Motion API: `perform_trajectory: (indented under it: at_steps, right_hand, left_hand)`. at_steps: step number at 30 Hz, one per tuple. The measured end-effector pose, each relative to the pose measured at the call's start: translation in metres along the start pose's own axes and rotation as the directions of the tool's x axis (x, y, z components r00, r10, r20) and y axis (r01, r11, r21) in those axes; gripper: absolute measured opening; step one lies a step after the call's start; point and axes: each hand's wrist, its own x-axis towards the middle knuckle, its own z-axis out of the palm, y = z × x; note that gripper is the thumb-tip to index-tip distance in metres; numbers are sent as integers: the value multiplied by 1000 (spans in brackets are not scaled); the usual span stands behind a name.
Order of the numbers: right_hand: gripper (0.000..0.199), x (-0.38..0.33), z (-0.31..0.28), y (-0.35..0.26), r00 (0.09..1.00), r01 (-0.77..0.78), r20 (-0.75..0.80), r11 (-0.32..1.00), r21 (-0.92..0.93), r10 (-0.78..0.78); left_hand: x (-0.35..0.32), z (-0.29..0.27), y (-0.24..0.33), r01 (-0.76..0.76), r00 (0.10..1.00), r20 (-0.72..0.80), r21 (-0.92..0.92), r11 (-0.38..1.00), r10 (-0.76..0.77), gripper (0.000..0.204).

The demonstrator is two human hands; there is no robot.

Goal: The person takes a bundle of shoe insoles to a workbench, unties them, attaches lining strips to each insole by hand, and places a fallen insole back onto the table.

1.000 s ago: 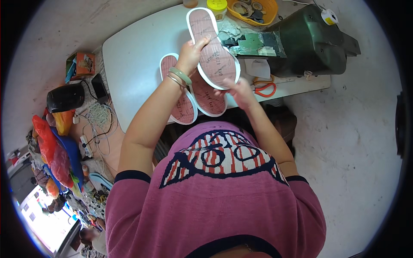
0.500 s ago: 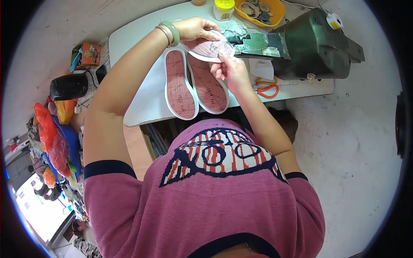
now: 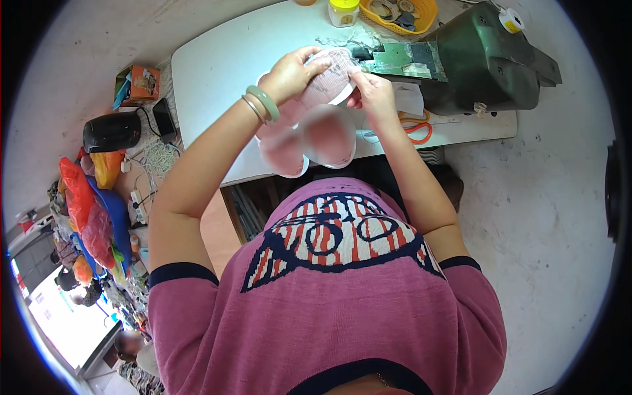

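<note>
A pink insole with a white edge [image 3: 329, 76] is held in both my hands, just left of the sewing machine's flat green bed [image 3: 395, 59]. My left hand [image 3: 295, 74] grips its left side, with the thumb on top. My right hand [image 3: 374, 97] pinches its right edge between thumb and fingers. Two more pink insoles lie on the white table below it, a left one [image 3: 284, 155] and a right one [image 3: 329, 138]. Both look blurred, and their upper ends are covered by the held insole and my left hand.
The dark green sewing machine body [image 3: 477, 62] fills the table's right end. Orange-handled scissors [image 3: 420, 133] lie near my right wrist beside white paper [image 3: 407, 99]. At the back stand a yellow-lidded jar [image 3: 343, 13] and a yellow basket [image 3: 421, 23]. A phone [image 3: 164, 120] lies at left.
The held insole has turned and now reaches down-left over the other two. My left hand has come lower over it, and my right hand has shifted slightly right. The whole view has shifted a little.
</note>
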Motion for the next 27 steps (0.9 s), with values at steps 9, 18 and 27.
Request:
perform_trajectory:
  at_steps: [9,18,27]
  right_hand:
    - [38,-78,-9,76,792,-367,563,921,130,236]
    - [32,-102,-14,58,776,-543,591,709,449,220]
    - [33,-76,-10,11,952,-232,253,948,218,175]
  left_hand:
    - [-4,27,-14,-103,942,-313,67,992,119,49]
    - [6,38,-6,-61,811,-585,-113,992,-17,57]
    - [34,26,-16,-134,778,-595,-471,872,-202,65]
